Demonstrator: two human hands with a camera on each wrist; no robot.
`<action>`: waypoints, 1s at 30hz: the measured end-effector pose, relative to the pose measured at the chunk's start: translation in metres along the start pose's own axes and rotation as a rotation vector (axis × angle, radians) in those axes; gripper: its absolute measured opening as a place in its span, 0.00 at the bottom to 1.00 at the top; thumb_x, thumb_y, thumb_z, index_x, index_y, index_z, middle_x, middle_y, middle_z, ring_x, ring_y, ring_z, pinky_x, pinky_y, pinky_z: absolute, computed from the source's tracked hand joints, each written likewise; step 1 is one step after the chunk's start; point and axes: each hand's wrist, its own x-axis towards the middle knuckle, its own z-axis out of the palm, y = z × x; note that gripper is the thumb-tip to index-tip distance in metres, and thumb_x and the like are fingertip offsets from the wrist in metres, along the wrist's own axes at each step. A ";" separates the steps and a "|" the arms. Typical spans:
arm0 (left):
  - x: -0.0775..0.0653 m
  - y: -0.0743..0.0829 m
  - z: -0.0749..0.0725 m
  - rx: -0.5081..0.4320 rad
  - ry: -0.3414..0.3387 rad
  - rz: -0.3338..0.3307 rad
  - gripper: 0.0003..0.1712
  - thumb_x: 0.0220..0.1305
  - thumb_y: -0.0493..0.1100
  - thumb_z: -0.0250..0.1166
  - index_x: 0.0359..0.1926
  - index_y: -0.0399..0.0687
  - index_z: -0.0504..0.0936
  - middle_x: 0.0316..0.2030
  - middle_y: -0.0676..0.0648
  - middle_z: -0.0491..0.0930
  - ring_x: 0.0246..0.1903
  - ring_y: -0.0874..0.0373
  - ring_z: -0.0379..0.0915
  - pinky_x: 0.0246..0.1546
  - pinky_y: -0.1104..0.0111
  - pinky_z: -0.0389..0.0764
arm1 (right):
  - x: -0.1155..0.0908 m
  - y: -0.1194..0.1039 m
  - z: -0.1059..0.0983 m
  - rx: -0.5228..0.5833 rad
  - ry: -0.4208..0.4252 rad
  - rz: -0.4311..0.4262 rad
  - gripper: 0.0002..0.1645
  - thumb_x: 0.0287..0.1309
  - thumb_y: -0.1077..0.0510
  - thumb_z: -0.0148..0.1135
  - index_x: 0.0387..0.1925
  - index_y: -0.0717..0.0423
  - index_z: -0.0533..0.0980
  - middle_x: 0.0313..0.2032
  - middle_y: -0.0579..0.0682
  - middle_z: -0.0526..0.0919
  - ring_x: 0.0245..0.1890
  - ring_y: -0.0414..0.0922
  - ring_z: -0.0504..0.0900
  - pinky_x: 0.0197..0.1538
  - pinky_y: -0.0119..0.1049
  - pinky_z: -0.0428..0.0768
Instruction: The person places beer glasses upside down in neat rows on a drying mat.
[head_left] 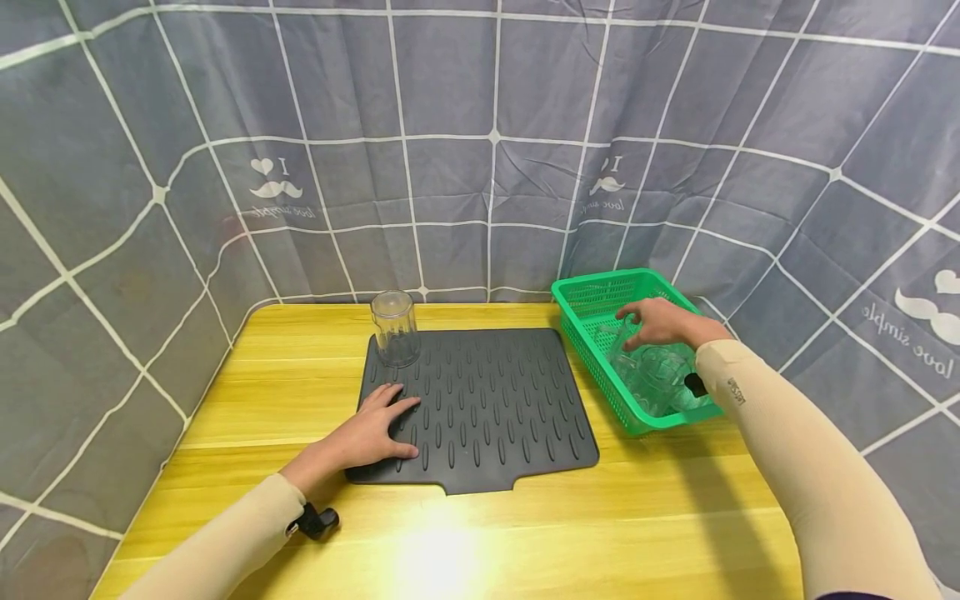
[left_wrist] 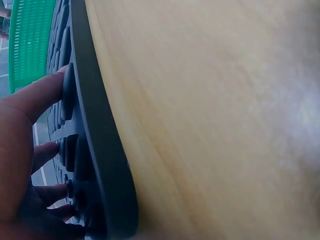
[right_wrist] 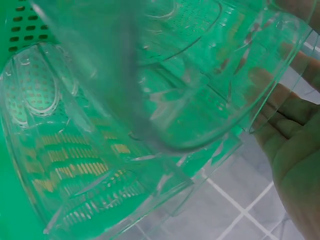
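Observation:
My left hand (head_left: 367, 437) rests on the left part of a black ridged mat (head_left: 487, 400), fingers spread and fingertips touching its ridges. Behind it, a clear drinking glass (head_left: 396, 329) stands on the mat's far left corner. Over at the right, my right hand (head_left: 660, 323) reaches into a green perforated basket (head_left: 600, 367) and grips a clear drinking glass (head_left: 619, 340) there. The right wrist view shows that hand's fingers (right_wrist: 280, 107) around the glass's side, seen partly through it. More clear glasses (head_left: 660, 375) lie in the basket beneath the hand and wrist.
Mat and basket sit on a yellow wood-grain table (head_left: 300, 350). A grey curtain (head_left: 450, 183) with white grid lines hangs behind the table and along both sides.

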 end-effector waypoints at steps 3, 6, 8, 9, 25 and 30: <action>0.000 0.000 -0.001 0.000 -0.001 -0.003 0.51 0.56 0.62 0.74 0.75 0.51 0.66 0.77 0.34 0.49 0.77 0.32 0.38 0.70 0.34 0.54 | 0.001 -0.003 -0.001 0.005 0.025 -0.008 0.41 0.54 0.51 0.76 0.66 0.64 0.72 0.55 0.73 0.80 0.58 0.70 0.77 0.68 0.69 0.61; 0.001 0.001 -0.001 0.000 0.000 -0.006 0.51 0.55 0.62 0.74 0.75 0.50 0.66 0.77 0.33 0.50 0.77 0.32 0.38 0.70 0.34 0.53 | 0.001 -0.005 -0.005 0.011 0.048 -0.016 0.41 0.54 0.52 0.76 0.66 0.63 0.73 0.55 0.73 0.80 0.57 0.70 0.77 0.62 0.64 0.72; 0.001 0.000 -0.001 0.004 0.001 -0.006 0.51 0.55 0.63 0.74 0.75 0.50 0.66 0.77 0.33 0.50 0.77 0.31 0.38 0.70 0.34 0.53 | 0.001 -0.006 -0.007 0.011 0.060 -0.023 0.41 0.54 0.51 0.76 0.66 0.63 0.73 0.55 0.73 0.80 0.57 0.69 0.78 0.58 0.62 0.76; 0.001 0.000 -0.001 0.007 0.001 -0.007 0.51 0.55 0.63 0.74 0.75 0.50 0.66 0.77 0.33 0.50 0.77 0.31 0.38 0.70 0.34 0.53 | 0.002 -0.006 -0.008 0.008 0.067 -0.030 0.40 0.54 0.51 0.76 0.65 0.63 0.73 0.55 0.73 0.80 0.57 0.69 0.78 0.57 0.61 0.77; 0.003 0.002 -0.003 0.023 -0.006 -0.017 0.51 0.54 0.63 0.75 0.74 0.49 0.67 0.77 0.33 0.51 0.76 0.30 0.40 0.70 0.34 0.52 | -0.008 -0.009 -0.027 0.116 0.148 -0.005 0.38 0.59 0.50 0.73 0.66 0.59 0.72 0.58 0.70 0.78 0.60 0.65 0.76 0.58 0.62 0.75; 0.002 0.002 -0.002 0.026 0.000 -0.010 0.52 0.53 0.63 0.75 0.74 0.49 0.68 0.76 0.32 0.52 0.76 0.30 0.40 0.69 0.33 0.53 | -0.010 -0.007 -0.031 0.154 0.195 0.006 0.37 0.59 0.48 0.73 0.66 0.57 0.73 0.57 0.69 0.79 0.60 0.64 0.77 0.58 0.61 0.75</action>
